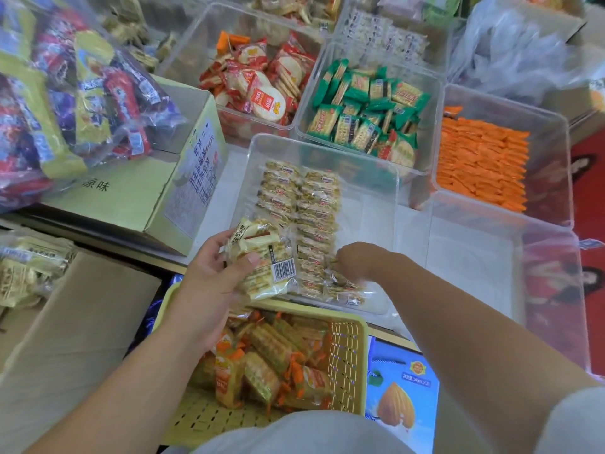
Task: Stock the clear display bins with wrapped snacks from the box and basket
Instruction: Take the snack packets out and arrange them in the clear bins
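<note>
My left hand (pixel 214 273) grips a bunch of pale yellow wrapped snacks (pixel 265 257) over the near left corner of a clear bin (pixel 376 204). Two rows of the same snacks (pixel 311 221) lie along that bin's left side. My right hand (pixel 352 260) reaches down into the bin at the near end of the rows; its fingers are curled under and hidden, touching the packets there. A yellow basket (pixel 347 348) below my hands holds orange and yellow wrapped snacks. A cardboard box (pixel 65 322) with pale packets (pixel 29 267) sits at the left.
Clear bins behind hold red round crackers (pixel 258 83), green packets (pixel 366 113) and orange packets (pixel 481 162). A bare clear bin (pixel 484 263) stands to the right. A green carton (pixel 137 198) carries a bag of mixed sweets (pixel 65 93). A blue almond box (pixel 402 391) lies near.
</note>
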Demonstrator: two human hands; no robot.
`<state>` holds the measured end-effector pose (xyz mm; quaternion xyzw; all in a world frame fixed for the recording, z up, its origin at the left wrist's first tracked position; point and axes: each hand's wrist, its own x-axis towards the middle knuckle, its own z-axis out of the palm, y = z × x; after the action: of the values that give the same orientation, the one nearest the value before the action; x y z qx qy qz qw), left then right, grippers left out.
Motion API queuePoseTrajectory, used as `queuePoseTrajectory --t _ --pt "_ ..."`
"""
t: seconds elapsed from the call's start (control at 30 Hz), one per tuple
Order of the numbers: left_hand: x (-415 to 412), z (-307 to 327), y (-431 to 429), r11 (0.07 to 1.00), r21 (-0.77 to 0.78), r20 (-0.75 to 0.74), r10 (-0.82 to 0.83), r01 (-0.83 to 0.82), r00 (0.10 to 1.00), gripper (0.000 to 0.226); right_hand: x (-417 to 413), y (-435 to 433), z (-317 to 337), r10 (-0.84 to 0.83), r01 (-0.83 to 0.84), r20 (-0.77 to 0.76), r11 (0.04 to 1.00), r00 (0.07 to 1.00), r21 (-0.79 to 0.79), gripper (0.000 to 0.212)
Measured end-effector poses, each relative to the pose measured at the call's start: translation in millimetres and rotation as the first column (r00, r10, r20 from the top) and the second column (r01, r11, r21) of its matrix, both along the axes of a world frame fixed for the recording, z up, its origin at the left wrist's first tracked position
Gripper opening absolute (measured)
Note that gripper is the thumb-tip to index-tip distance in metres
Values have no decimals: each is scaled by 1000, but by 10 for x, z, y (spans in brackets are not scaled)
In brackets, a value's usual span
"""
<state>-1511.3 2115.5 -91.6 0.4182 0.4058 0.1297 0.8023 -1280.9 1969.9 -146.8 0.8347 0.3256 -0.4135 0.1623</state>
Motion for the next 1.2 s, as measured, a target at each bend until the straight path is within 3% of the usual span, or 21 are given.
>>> queuePoseTrajectory --t 0.1,0.17,0.23,0.4,0.53,0.6,0.63,0.7,0.77,0.87,0.97,1.03,1.13,1.2 --pt "7 0 1 1000 -2 7 0 0 1000 59 0 14 82 -18 17 -103 1000 995 -12 41" --pt "8 8 0 1000 -5 14 1 0 1000 59 9 -4 143 112 -122 -146 991 983 -61 50" --pt "3 8 -8 1000 -9 19 -1 2 1000 59 1 -34 175 140 -155 -170 985 976 -77 61" --pt "4 48 -37 1000 1 28 -16 16 999 20 -97 -62 262 184 -191 -100 980 978 -62 68" --pt "35 117 -46 1000 -15 -35 23 -24 999 38 -212 -167 446 223 -233 112 969 968 87 51" --pt "37 151 -44 998 -60 -27 14 -15 1000 36 -299 -264 572 145 -174 121 943 982 284 56" --pt "36 179 -51 995 -101 -16 -11 10 1000 37 -361 -315 646 98 -121 76 894 992 431 73" --pt "27 261 -102 981 -165 37 -93 98 995 40 -534 -419 833 87 -62 1 707 996 705 105" --pt "38 351 -181 971 -188 65 -135 145 989 42 -690 -522 977 147 -137 70 517 987 845 114" --pt "86 501 -347 977 -142 24 -155 157 988 46 -853 -628 1113 174 -281 232 357 957 891 98" --pt "81 612 -481 981 -79 -6 -180 178 984 30 -939 -728 1197 185 -284 236 303 954 910 72" --pt "45 658 -547 973 -84 12 -214 215 977 39 -975 -819 1214 162 -236 199 251 966 939 64" --pt "-7 697 -636 983 -33 -67 -182 180 981 46 -1027 -972 1207 57 -19 8 194 998 981 50" --pt "-47 680 -689 991 33 -128 -128 133 983 35 -1084 -1056 1193 -40 292 -290 195 956 936 44"
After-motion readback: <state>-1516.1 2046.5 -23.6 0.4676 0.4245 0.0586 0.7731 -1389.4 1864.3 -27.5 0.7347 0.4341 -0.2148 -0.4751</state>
